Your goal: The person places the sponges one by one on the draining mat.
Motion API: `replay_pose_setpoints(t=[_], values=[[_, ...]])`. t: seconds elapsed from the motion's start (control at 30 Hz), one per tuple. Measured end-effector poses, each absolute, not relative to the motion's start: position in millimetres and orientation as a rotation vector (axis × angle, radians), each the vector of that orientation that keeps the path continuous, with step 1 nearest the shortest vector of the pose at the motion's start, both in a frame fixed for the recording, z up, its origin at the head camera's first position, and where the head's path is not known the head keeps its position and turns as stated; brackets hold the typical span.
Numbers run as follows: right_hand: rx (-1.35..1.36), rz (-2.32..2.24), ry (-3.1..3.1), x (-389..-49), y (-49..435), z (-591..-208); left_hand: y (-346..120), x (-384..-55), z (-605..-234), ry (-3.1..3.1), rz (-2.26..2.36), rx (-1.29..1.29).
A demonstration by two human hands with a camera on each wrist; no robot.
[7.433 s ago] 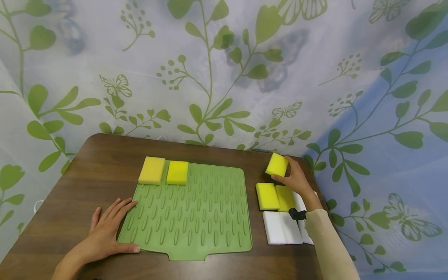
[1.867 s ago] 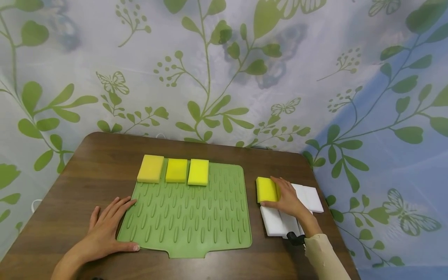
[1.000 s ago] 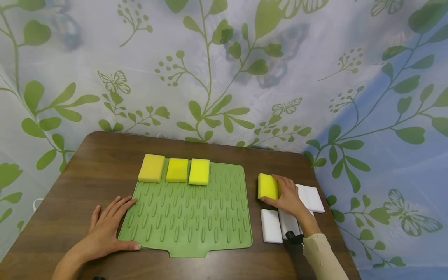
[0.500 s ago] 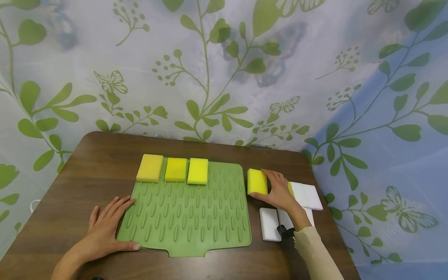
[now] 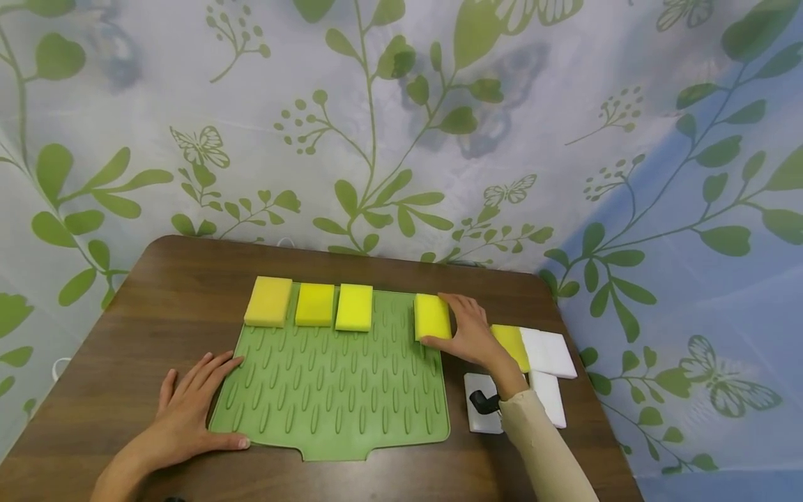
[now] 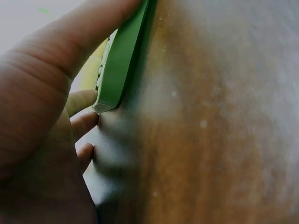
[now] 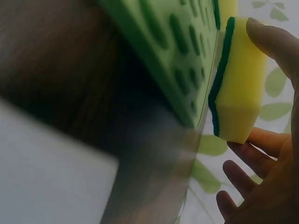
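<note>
My right hand [image 5: 469, 338] pinches a yellow sponge [image 5: 431, 317] between thumb and fingers, at the back right corner of the ribbed green mat [image 5: 339, 390]. The right wrist view shows this sponge [image 7: 240, 88] tilted, with a dark green scouring layer facing the mat. Three sponges lie in a row along the mat's back edge: an orange-yellow one [image 5: 268, 302], a yellow one [image 5: 315, 305] and a brighter one [image 5: 355, 307]. My left hand [image 5: 182, 415] lies spread on the table, its thumb and fingertips touching the mat's left edge.
To the mat's right lie another yellow sponge [image 5: 509, 346] and several white blocks [image 5: 552, 353], partly hidden by my right forearm. The brown wooden table [image 5: 150, 307] backs onto a leaf-patterned curtain [image 5: 389, 139].
A third sponge has joined the row on the mat. My right hand has since lifted another yellow sponge from the right group and carried it left. The left hand stays put.
</note>
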State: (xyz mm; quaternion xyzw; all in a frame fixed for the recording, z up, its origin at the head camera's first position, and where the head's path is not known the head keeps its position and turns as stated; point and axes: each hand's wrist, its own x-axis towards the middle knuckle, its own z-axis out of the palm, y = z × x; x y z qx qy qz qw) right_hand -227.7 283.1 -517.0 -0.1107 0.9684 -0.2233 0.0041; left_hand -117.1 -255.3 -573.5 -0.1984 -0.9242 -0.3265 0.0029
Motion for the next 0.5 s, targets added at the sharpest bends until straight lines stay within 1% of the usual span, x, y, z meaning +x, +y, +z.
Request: replay_pose_setpoints(t=[0.5], values=[[-0.419,-0.688,2.994,-246.0,242.1,-519.4,-254.4,-116.7,-571.3,-2.901,-1.009,-0.623]])
